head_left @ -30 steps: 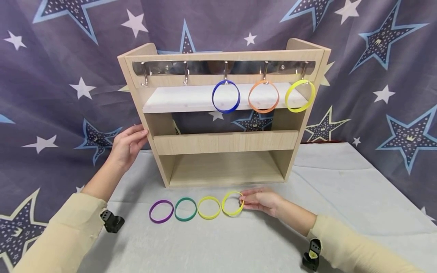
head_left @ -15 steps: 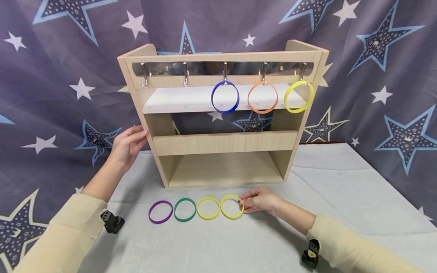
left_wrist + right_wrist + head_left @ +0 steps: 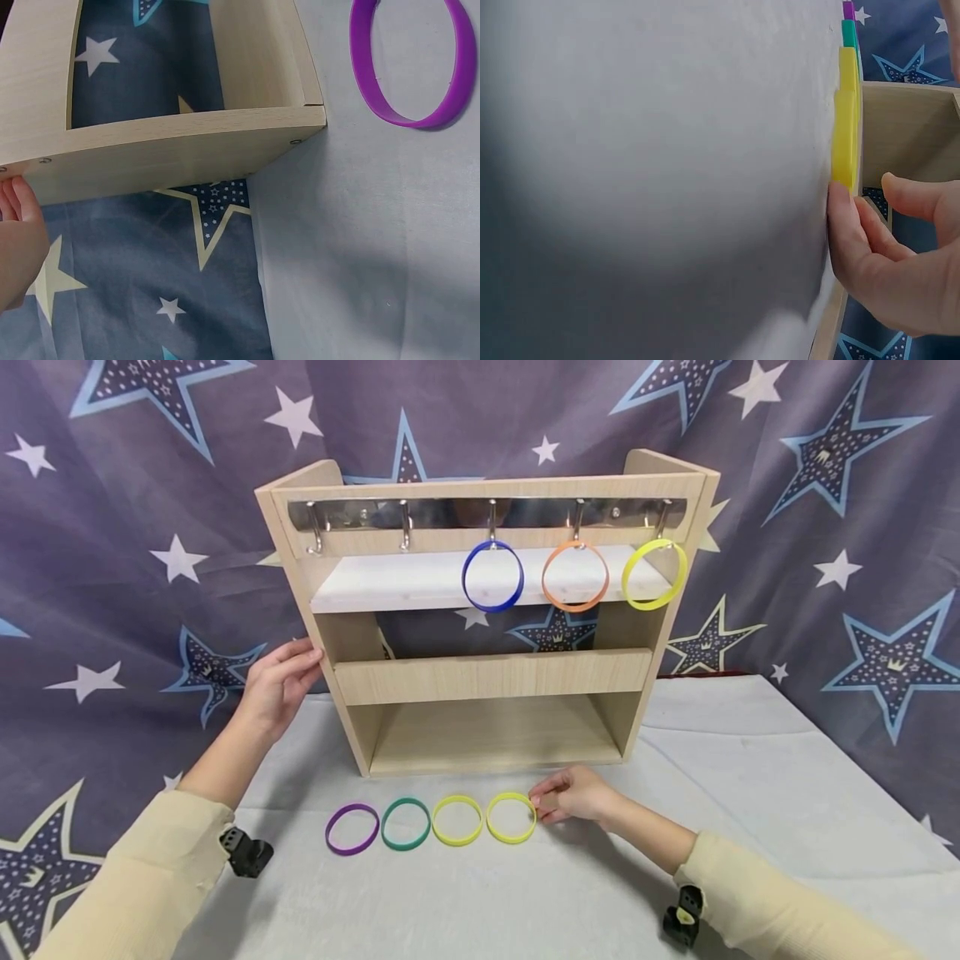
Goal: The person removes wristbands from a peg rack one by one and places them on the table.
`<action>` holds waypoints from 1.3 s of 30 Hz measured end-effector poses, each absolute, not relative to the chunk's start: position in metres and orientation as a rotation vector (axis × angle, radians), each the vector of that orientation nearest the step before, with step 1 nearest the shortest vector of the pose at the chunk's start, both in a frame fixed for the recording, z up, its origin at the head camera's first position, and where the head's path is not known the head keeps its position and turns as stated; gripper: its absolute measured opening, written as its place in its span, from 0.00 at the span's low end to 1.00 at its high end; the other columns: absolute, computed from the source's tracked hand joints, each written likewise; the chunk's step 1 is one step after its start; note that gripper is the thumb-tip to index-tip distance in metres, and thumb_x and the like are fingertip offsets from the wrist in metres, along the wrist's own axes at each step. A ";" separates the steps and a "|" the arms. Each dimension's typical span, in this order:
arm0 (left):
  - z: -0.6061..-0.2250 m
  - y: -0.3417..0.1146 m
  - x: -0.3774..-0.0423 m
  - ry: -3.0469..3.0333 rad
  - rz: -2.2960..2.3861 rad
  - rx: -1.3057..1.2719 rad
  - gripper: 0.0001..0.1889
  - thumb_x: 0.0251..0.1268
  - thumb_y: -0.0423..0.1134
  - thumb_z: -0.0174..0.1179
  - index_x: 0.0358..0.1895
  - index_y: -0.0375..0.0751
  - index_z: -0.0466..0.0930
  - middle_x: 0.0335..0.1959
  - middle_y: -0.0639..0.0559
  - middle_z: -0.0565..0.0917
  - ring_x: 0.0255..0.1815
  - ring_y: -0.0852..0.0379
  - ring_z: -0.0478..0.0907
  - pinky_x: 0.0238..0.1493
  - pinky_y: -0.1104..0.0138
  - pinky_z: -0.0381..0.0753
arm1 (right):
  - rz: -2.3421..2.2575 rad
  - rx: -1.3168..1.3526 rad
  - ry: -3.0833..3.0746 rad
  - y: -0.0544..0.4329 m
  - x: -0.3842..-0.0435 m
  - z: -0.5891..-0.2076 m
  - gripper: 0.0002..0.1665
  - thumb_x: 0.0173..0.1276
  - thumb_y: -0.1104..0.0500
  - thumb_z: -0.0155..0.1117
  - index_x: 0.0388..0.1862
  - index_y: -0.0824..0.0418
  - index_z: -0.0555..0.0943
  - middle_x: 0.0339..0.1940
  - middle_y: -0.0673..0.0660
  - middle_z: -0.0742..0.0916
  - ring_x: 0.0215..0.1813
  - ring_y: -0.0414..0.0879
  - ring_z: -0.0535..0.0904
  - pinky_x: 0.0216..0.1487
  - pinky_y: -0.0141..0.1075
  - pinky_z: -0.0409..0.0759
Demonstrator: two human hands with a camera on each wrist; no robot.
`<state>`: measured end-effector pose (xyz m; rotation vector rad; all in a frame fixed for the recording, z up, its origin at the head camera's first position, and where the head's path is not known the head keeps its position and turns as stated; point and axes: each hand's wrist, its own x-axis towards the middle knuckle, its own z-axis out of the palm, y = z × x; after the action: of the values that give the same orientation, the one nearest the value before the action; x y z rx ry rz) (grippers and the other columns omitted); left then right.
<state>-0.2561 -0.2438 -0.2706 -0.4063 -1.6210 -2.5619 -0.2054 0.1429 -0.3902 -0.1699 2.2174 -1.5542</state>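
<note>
Fingertips of my left hand (image 3: 281, 687) rest against the left side of a wooden shelf unit (image 3: 491, 678); its fingers look straight. My right hand (image 3: 573, 795) is at the right edge of a yellow wristband (image 3: 511, 841) lying on the cloth. In the right wrist view one fingertip meets this yellow band (image 3: 844, 139), and the thumb (image 3: 909, 196) stands apart from it. Left of it, in a row, lie another yellow wristband (image 3: 457, 842), a green wristband (image 3: 406, 847) and a purple wristband (image 3: 352, 852); the purple one also shows in the left wrist view.
A metal hook rail (image 3: 442, 513) runs across the unit's top. A blue wristband (image 3: 492, 609), an orange wristband (image 3: 576, 608) and a yellow band (image 3: 651, 606) hang from its middle and right hooks. The two left hooks are bare. Behind hangs a star-patterned curtain (image 3: 112, 593).
The rightmost yellow wristband, tilted up in my right fingers a second ago, now lies flat at the row's end. My right fingers have loosened from it; the left hand keeps its place.
</note>
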 end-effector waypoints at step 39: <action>-0.272 -0.244 -0.257 -1.677 -2.505 -0.362 0.09 0.65 0.27 0.56 0.40 0.40 0.85 0.42 0.54 0.85 0.44 0.62 0.84 0.50 0.75 0.81 | -1.853 -0.345 2.091 0.140 -0.237 -0.315 0.24 0.72 0.62 0.56 0.61 0.76 0.71 0.58 0.70 0.82 0.47 0.39 0.85 0.59 0.38 0.81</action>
<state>-0.2571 -0.2442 -0.2720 -0.3622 -1.6773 -2.5046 -0.2375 0.1403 -0.3148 -0.3447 2.0909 -1.8528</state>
